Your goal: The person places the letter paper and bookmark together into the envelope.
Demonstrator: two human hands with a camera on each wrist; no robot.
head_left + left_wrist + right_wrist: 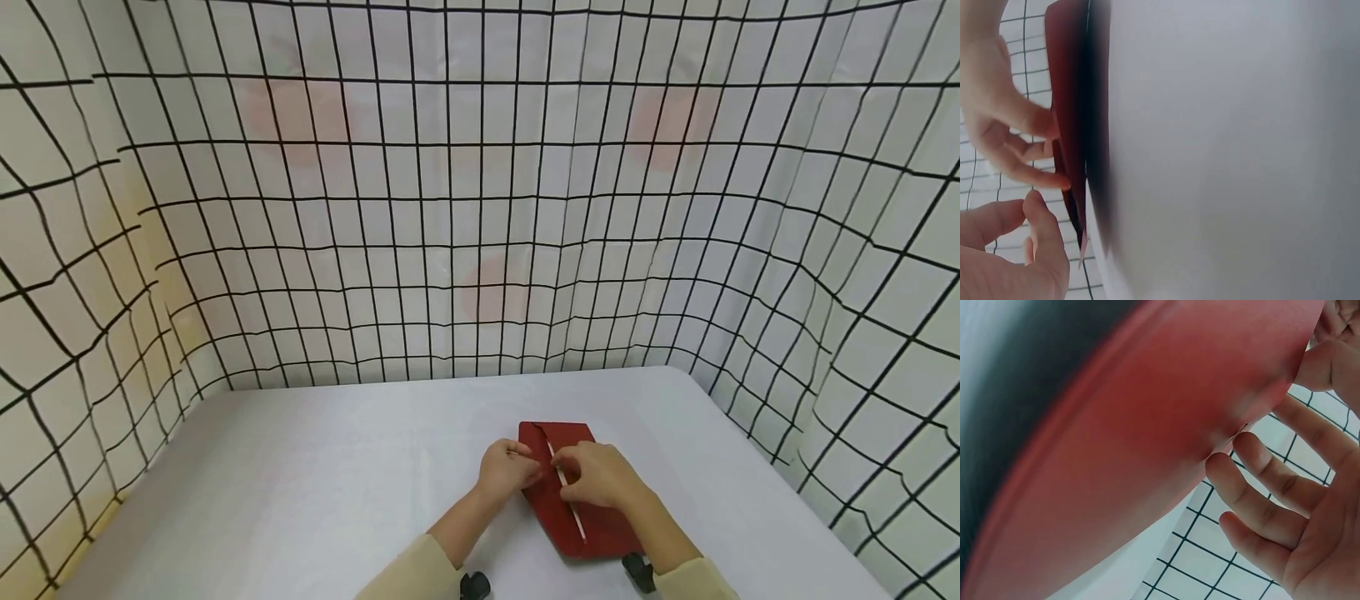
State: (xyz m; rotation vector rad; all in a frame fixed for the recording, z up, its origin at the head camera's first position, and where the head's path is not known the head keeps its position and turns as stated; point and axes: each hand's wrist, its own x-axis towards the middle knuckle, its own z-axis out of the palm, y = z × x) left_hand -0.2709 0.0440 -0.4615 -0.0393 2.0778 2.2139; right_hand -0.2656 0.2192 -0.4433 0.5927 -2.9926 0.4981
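A flat red envelope-like folder [551,521] lies slanted on the white table, a narrow pale strip running lengthwise along its upper face. Over that strip my right hand [603,475] bends its thumb and fingers onto the folder's raised edge. From the side, the left wrist view has the right thumb and fingertips against the red edge [1069,119], which stands slightly parted. My left hand [506,468] overlaps the folder's left side. Its thumb and forefinger come together tip to tip close by the edge; I cannot tell whether something thin is between them.
The white tabletop [322,475] spreads widely to the left of the folder. Black grid netting [450,200] hangs before pale walls at the back and on both sides. Small black devices [475,585] sit at both wrists by the sleeves.
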